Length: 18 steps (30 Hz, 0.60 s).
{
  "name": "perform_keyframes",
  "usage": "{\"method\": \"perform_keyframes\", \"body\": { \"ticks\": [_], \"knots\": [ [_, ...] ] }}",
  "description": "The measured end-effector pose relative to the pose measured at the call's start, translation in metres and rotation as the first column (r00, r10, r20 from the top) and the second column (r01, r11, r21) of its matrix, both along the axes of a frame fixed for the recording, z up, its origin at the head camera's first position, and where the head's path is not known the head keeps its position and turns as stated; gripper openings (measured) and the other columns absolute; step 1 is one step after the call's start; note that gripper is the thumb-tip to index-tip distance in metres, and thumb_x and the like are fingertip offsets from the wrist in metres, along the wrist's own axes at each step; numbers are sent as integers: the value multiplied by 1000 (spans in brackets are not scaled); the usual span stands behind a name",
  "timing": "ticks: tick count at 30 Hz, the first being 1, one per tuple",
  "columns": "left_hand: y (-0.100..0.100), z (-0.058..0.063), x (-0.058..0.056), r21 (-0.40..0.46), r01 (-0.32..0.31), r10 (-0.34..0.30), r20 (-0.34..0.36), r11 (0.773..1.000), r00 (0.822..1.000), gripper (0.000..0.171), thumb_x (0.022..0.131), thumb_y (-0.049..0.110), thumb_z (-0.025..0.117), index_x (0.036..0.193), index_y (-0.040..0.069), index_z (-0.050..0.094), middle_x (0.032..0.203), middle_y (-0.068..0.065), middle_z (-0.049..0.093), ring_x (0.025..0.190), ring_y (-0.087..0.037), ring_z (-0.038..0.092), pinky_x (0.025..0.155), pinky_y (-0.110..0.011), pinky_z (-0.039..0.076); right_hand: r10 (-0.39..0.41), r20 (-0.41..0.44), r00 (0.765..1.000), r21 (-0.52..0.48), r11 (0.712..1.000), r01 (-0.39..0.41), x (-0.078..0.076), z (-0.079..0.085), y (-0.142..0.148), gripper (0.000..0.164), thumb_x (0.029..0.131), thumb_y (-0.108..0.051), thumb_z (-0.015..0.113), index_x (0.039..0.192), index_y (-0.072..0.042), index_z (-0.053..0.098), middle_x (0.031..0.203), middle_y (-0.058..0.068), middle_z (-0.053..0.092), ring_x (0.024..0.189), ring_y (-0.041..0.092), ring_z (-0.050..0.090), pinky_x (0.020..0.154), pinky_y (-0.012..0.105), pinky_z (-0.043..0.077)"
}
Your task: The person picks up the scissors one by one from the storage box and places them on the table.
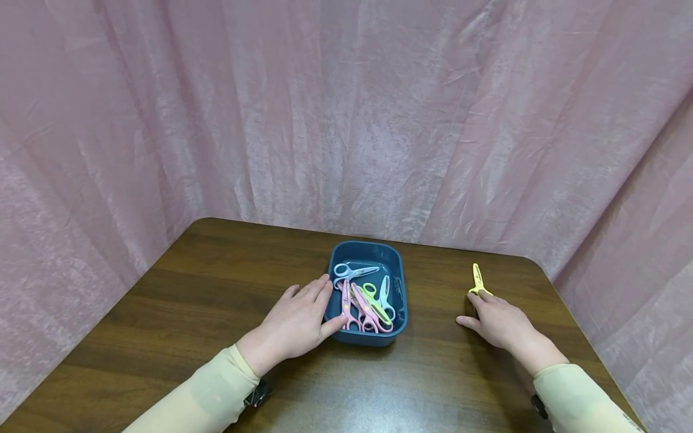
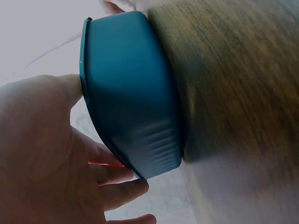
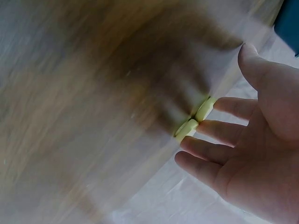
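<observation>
A dark blue plastic bin (image 1: 364, 338) holds several pairs of children's scissors: a blue pair (image 1: 354, 272), pink ones (image 1: 370, 308), a green one (image 1: 381, 302) and a light blue one (image 1: 384, 294). My left hand (image 1: 295, 319) rests on the bin's left rim, fingers extended, thumb over its near corner. Off to the right, yellow scissors (image 1: 477, 278) lie on the table, blades pointing away from me. My right hand (image 1: 500, 323) touches their handles with its fingertips, thumb spread apart. In the right wrist view the yellow handle loops (image 3: 187, 129) sit beneath straight fingers.
The brown wooden table (image 1: 227, 270) has rounded far corners. Pink curtains (image 1: 346, 120) hang behind it and along both sides. A stretch of tabletop lies between the bin and the yellow scissors.
</observation>
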<state>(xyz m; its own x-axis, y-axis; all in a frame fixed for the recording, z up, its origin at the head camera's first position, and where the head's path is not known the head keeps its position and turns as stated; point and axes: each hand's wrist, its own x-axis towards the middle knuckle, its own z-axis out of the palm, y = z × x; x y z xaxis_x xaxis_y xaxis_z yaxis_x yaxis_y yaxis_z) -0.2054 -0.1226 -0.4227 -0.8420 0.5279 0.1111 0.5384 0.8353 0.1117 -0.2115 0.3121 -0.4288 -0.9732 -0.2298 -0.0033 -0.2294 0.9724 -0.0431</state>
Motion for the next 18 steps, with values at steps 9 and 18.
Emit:
{"method": "perform_keyframes", "body": {
  "ticks": [9,18],
  "knots": [
    [0,2,1,2,-4,4,15,1000,1000,91,111,70,45,166,-2,44,175,-20,38,161,-34,38,125,-66,34,-57,29,998,1,998,57,-7,2,20,72,106,-45,72,146,13,58,148,40,56,130,62,59,99,72,52],
    [0,2,1,-6,-4,4,21,1000,1000,91,111,70,45,167,-2,43,175,-20,37,162,-33,36,125,-65,34,-106,66,992,1,994,106,-13,0,43,77,108,-48,69,147,17,54,150,44,51,129,66,57,96,74,51]
  ]
}}
